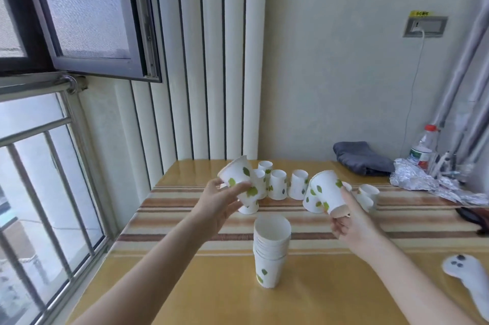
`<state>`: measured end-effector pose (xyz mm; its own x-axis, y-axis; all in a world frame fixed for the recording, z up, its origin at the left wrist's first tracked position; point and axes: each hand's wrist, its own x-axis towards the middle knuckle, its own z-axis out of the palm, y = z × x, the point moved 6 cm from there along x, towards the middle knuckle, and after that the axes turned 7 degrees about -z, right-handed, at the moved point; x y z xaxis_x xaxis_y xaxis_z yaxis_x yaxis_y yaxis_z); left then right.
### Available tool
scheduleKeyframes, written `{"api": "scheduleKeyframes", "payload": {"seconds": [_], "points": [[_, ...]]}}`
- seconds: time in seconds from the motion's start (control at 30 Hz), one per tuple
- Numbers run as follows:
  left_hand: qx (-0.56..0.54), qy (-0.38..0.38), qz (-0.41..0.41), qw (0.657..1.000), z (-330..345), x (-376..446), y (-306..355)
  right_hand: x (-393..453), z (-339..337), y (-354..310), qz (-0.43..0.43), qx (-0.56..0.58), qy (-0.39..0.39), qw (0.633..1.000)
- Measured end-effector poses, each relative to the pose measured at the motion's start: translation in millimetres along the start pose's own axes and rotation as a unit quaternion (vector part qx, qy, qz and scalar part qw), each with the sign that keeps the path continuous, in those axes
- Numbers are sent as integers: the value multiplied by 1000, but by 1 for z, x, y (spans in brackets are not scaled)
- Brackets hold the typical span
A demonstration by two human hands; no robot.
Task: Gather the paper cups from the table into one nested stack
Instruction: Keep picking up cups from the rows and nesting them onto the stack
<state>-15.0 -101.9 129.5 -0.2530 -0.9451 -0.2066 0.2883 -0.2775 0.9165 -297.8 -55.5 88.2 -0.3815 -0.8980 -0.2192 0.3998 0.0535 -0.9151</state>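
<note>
A nested stack of white paper cups with green leaves [270,250] stands upright, mouth up, in the middle of the table [317,285]. My left hand [221,204] holds one tilted cup [236,173] in the air, left of and above the stack. My right hand [352,221] grips another tilted cup [328,192] near its base, right of the stack. Behind both hands, several more cups [277,183] stand upside down in a row across the striped cloth, partly hidden by the held ones.
A dark folded cloth [362,156], crumpled foil [423,179] and a plastic bottle [423,148] sit at the back right. A white controller [465,274] lies at the right edge. A barred window [39,165] runs along the table's left side.
</note>
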Motion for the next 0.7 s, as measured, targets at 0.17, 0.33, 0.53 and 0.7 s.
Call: {"api": "scheduleKeyframes", "payload": {"seconds": [0.17, 0.33, 0.53, 0.7], "points": [[272, -34, 63, 960, 40, -23, -10, -34, -29, 15, -5, 106, -30, 994], [420, -23, 96, 902, 52, -25, -13, -52, -37, 20, 6, 119, -57, 991], [339, -33, 100, 935, 49, -32, -7, -62, -2, -5, -134, -28, -99, 986], [328, -51, 141, 933, 49, -38, 6, -72, 64, -21, -234, -215, -167, 934]]}}
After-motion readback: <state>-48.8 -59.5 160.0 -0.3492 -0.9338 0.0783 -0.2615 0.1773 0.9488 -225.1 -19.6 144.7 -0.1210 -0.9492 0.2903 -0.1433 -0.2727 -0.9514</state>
